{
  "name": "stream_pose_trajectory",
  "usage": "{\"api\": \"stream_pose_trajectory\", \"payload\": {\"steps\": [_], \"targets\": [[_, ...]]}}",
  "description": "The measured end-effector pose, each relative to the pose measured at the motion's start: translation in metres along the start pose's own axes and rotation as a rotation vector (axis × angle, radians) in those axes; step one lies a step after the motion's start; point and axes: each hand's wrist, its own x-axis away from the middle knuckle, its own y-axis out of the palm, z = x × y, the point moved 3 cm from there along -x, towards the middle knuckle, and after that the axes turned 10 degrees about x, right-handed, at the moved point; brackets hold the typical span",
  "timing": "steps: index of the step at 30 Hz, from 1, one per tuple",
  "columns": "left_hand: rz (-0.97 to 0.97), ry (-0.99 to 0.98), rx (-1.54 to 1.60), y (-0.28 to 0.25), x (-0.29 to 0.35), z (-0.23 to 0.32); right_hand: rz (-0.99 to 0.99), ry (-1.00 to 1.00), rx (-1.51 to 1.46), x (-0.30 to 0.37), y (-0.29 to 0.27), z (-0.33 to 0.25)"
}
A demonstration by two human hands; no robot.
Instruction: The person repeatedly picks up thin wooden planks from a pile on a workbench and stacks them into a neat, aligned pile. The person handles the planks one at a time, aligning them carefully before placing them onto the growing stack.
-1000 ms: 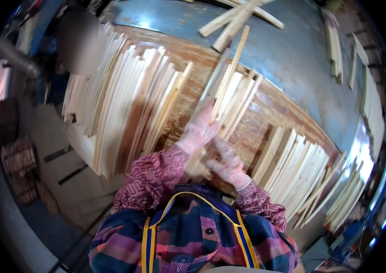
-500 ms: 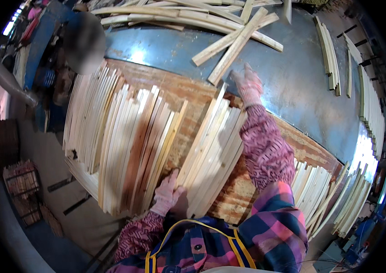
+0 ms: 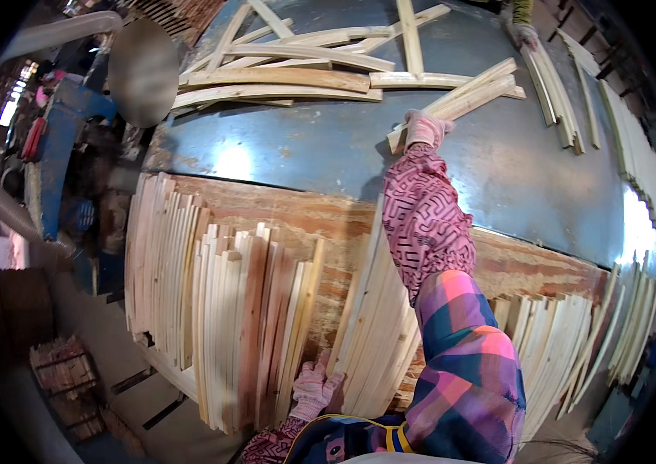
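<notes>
My right hand (image 3: 427, 128), in a pink-white glove, reaches far across the blue metal tabletop (image 3: 304, 147). It is closed over the near end of a couple of pale wooden slats (image 3: 476, 97) lying crosswise there; its fingertips are partly hidden. Down at the front, my left hand (image 3: 315, 390), gloved alike, has its fingers spread against the near left side of a row of upright-set wooden slats (image 3: 370, 340). My right sleeve covers part of that row. To its left, past a gap of bare brown board (image 3: 335, 271), stands a larger row of slats (image 3: 227, 325).
Loose curved slats (image 3: 281, 77) lie heaped at the far side. At the far right, another person's gloved hand (image 3: 526, 35) is by some slats (image 3: 550, 93). More slats (image 3: 548, 340) stand to my right. A grey hose (image 3: 3, 201) and bundled wood (image 3: 65, 371) are at left.
My right hand has moved forward from above the tabletop onto the crosswise slats. My left hand stays at the row's near end. The view has shifted, and another person's hand has come in at far right.
</notes>
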Motion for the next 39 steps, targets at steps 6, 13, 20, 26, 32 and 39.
{"api": "stream_pose_trajectory", "payload": {"steps": [6, 13, 20, 26, 32, 39], "targets": [[0.005, 0.035, 0.003, -0.001, -0.003, 0.004, -1.074, 0.029, -1.392, 0.017, -0.139, 0.033], [0.101, 0.321, 0.03, -0.004, -0.011, 0.008, -0.844, 0.053, -0.768, 0.094, -0.307, 0.247], [0.177, 0.556, 0.191, -0.032, -0.069, 0.062, -0.768, -0.179, 0.627, 0.234, -0.357, 0.415], [0.36, 0.454, 0.276, -0.014, -0.144, 0.055, -0.301, -0.531, 0.718, 0.243, -0.308, 0.311], [-0.047, 0.123, 0.892, 0.008, -0.131, 0.079, -0.287, -0.119, 1.073, 0.226, -0.267, 0.292], [0.004, 0.455, 0.741, -0.045, -0.053, 0.13, -0.094, -0.501, 0.54, 0.217, -0.307, 0.294]]}}
